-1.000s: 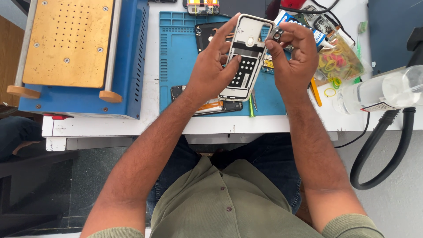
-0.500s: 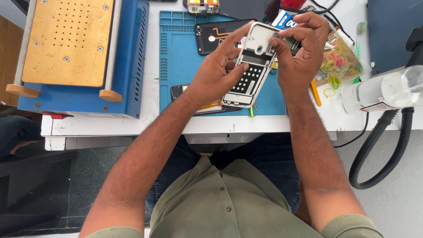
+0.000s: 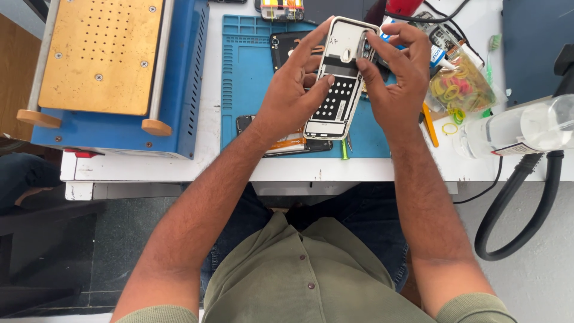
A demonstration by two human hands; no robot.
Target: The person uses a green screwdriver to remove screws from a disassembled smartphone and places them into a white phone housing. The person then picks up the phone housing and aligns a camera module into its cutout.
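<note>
Phone frame (image 3: 338, 84): white keypad housing, held tilted above the blue mat (image 3: 251, 90).
Left hand (image 3: 293, 96): fingers closed around the frame's left edge.
Right hand (image 3: 397, 78): fingertips pinched on the frame's upper right corner.

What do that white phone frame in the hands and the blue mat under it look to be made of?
The phone frame looks like moulded plastic, matte white, with neat rows of punched key holes. The blue mat seems to be soft silicone or rubber: dull surface, moulded tray pockets along its edge.
</note>
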